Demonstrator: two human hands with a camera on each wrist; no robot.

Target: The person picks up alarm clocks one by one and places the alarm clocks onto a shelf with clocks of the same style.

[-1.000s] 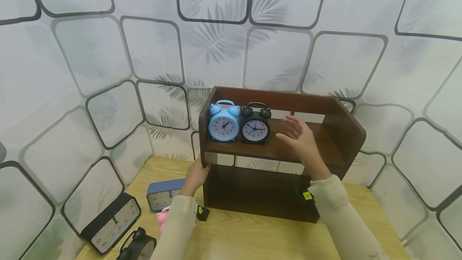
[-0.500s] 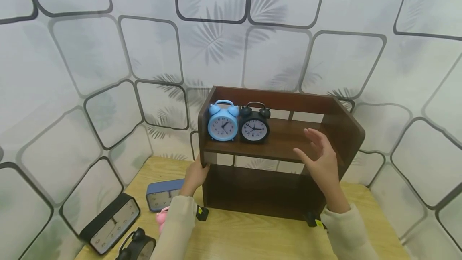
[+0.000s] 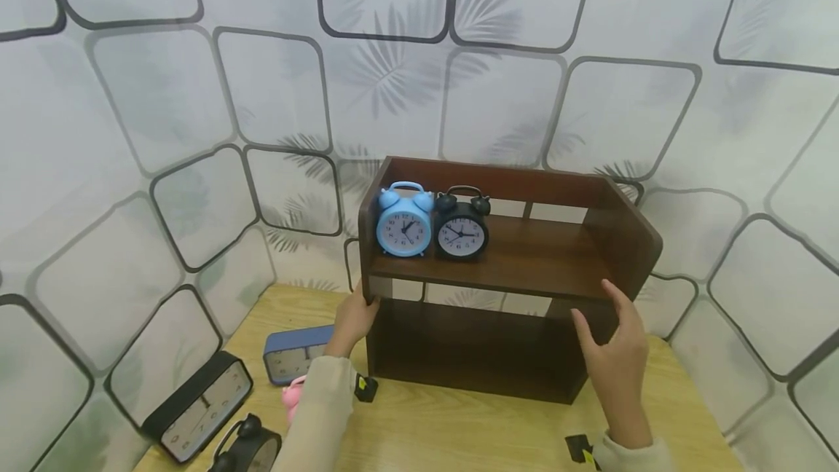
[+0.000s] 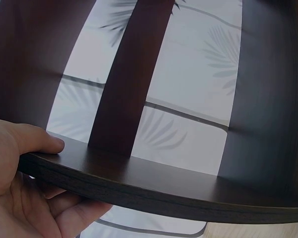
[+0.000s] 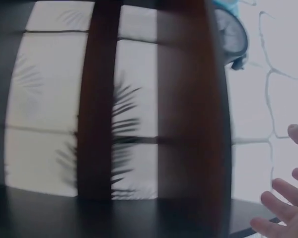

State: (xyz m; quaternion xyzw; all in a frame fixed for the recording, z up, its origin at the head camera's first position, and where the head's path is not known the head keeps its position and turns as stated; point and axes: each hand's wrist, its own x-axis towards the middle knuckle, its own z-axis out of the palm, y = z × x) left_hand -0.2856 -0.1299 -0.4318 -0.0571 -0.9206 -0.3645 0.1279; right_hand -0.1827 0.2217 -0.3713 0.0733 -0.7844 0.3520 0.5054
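Observation:
A dark brown two-tier wooden shelf (image 3: 544, 257) stands on the table. My left hand (image 3: 354, 323) grips its left side panel; in the left wrist view the thumb of this hand (image 4: 35, 213) lies on the inner face and the fingers lie on the outer face. On the upper tier, side by side at the left, stand a light blue twin-bell alarm clock (image 3: 404, 230) and a black twin-bell alarm clock (image 3: 462, 231). My right hand (image 3: 617, 363) holds nothing, thumb and fingers spread apart in front of the shelf's right end.
Left on the wooden table (image 3: 446, 428) are a blue rectangular clock (image 3: 295, 355), a black rectangular clock (image 3: 199, 406) and another black twin-bell alarm clock (image 3: 252, 450). A pink object (image 3: 291, 395) is partly hidden by the left sleeve. Patterned wall covering (image 3: 275, 93) rises close behind the shelf.
My right hand has moved away from beside the black alarm clock, to the right and down, past the shelf's front edge. The left hand keeps its place on the side panel.

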